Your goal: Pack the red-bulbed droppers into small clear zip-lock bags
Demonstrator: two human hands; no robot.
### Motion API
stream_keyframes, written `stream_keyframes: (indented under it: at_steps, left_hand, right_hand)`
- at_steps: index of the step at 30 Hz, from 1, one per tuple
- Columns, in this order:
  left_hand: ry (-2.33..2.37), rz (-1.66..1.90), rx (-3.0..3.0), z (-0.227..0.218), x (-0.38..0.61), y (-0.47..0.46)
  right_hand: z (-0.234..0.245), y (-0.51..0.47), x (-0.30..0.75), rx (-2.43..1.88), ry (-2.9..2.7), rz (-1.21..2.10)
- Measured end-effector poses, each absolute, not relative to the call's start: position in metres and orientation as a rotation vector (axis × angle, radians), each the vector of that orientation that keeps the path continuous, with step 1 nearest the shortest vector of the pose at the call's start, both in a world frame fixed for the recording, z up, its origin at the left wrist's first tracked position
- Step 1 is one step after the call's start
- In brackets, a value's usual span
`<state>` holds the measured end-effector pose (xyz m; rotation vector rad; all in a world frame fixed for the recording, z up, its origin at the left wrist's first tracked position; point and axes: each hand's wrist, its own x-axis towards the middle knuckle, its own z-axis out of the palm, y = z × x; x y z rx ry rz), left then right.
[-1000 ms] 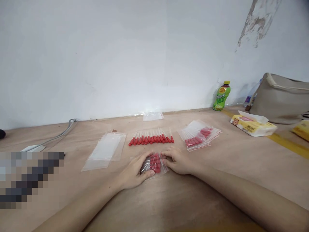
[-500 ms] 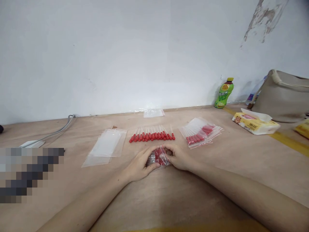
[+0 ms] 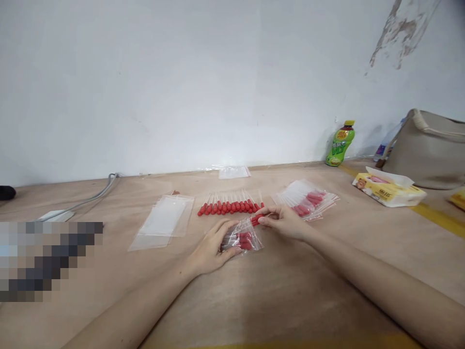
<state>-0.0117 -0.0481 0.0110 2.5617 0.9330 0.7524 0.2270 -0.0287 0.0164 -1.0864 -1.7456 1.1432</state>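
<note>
My left hand (image 3: 212, 248) is closed around the left side of a clear zip bag (image 3: 256, 242) lying on the table. Several thin sticks with red tips (image 3: 244, 238) show through its plastic. At the bag's upper right edge, my right hand (image 3: 281, 221) pinches a red-tipped stick (image 3: 255, 219); whether it is partly inside the bag, I cannot tell. Just beyond the hands lies a row of loose red-tipped sticks (image 3: 227, 207), red ends toward me. To the right, filled zip bags (image 3: 296, 191) with red-tipped sticks overlap in a fan, partly behind my right hand.
Flat, clear bags (image 3: 162, 218) lie at left, and another bag (image 3: 234, 172) lies by the wall. A grey cable (image 3: 94, 196) runs at far left. Toward the right are a green bottle (image 3: 340, 144), a yellow tissue pack (image 3: 388, 189) and a beige handbag (image 3: 428, 148).
My right hand has moved slightly right and now pinches a red-tipped stick at the bag's edge. My left hand stays on the bag. The view has shifted a little.
</note>
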Motion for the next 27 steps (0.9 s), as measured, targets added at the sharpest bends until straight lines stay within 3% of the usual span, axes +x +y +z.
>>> stream_keyframes:
  at_steps: [3, 9, 19, 27]
  left_hand:
    - [0.941, 0.758, 2.564, 0.011, -0.012, -0.049]
    - [0.967, 0.725, 2.558, 0.01, -0.012, -0.05]
    - [0.968, 0.743, 2.548, 0.011, -0.011, -0.051]
    - [0.959, 0.725, 2.54, 0.011, -0.011, -0.05]
  right_hand:
    - [0.044, -0.022, 0.255, -1.154, -1.805, 1.203]
    - [0.069, -0.008, 0.292, -1.158, -1.648, 0.758]
    - [0.013, 0.015, 0.248, -1.081, -1.997, -0.134]
    - [-0.005, 0.015, 0.239, -1.133, -2.261, -0.201]
